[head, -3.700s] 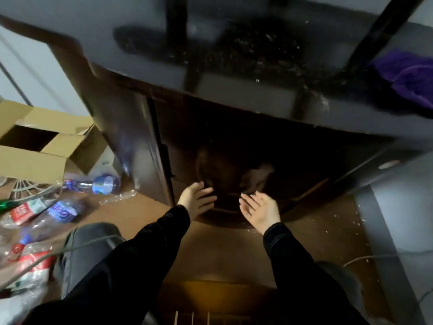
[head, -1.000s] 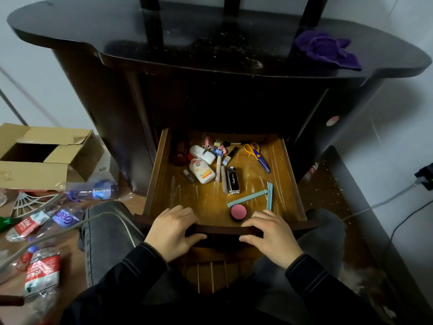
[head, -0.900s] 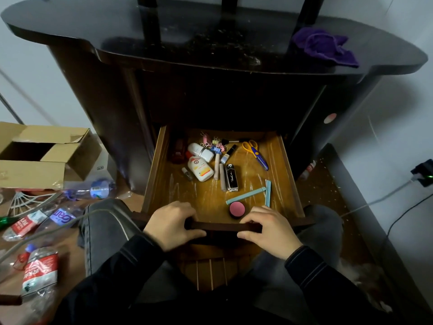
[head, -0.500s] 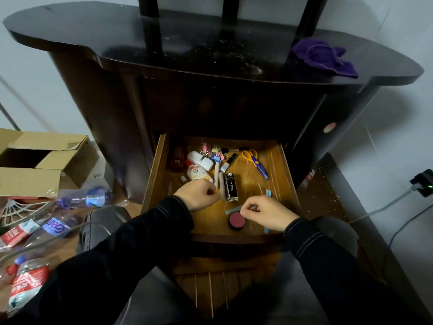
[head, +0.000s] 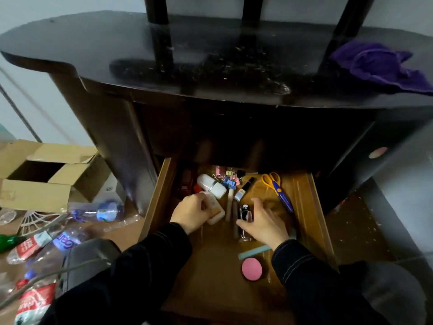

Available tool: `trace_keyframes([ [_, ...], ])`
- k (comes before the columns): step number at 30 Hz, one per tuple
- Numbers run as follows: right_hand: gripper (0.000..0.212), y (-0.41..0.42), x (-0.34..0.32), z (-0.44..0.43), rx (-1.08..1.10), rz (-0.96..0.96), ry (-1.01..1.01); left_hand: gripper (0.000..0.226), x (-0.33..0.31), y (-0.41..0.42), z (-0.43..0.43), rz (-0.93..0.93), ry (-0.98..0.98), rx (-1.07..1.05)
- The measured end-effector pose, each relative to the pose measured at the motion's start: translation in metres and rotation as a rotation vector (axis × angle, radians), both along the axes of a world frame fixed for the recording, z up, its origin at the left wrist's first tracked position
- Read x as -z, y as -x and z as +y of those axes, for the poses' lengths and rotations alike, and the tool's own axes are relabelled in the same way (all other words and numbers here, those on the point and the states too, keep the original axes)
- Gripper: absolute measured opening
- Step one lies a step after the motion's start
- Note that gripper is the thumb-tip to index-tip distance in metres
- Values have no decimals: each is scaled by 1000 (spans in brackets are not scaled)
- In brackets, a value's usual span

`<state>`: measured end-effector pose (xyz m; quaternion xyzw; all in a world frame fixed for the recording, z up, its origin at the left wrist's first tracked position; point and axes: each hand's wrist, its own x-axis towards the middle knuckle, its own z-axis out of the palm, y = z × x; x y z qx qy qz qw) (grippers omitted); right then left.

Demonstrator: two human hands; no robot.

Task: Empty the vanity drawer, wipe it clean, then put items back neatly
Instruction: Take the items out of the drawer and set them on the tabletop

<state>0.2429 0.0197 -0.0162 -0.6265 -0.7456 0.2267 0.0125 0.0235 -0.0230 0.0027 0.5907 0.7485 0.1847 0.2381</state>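
Both hands reach into the wooden vanity drawer [head: 161, 195], which is pulled out. The left hand [head: 191, 214] curls its fingers round a cream plastic bottle [head: 214, 208]. The right hand [head: 263, 222] has fingers spread, its thumb against a black-and-silver rectangular case [head: 244, 213]. Orange-and-blue scissors [head: 277, 187] lie beyond the right hand, and a round pink compact [head: 251, 266] sits near its wrist.

A home room: dark vanity [head: 210, 66], cardboard box [head: 46, 174], bottles [head: 58, 240] littering the floor.
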Motion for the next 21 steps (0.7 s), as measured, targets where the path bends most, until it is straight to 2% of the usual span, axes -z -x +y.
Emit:
trace_keyframes([
  [2, 79, 3, 4, 0, -40, -48, -4, 8, 3, 6, 2, -14, -17, -54],
  [6, 70, 10, 5, 1, -90, -81, -3, 12, 9, 13, 0, -57, -43, -109],
  [11, 75, 6, -3, 2, 8, 11, 88, 32, 16, 12, -5, -69, -8, -146],
  [14, 77, -1, -5, 9, 105, 122, 153, 45, 16, 9, -3, -137, -8, -189],
  [17, 59, -5, -10, 17, 159, 253, 161, 52, 17, 4, 1, -171, 10, -214],
  [21, 39, -2, -12, 15, 138, 358, 116, 73, 21, -8, 7, -74, 123, -261],
])
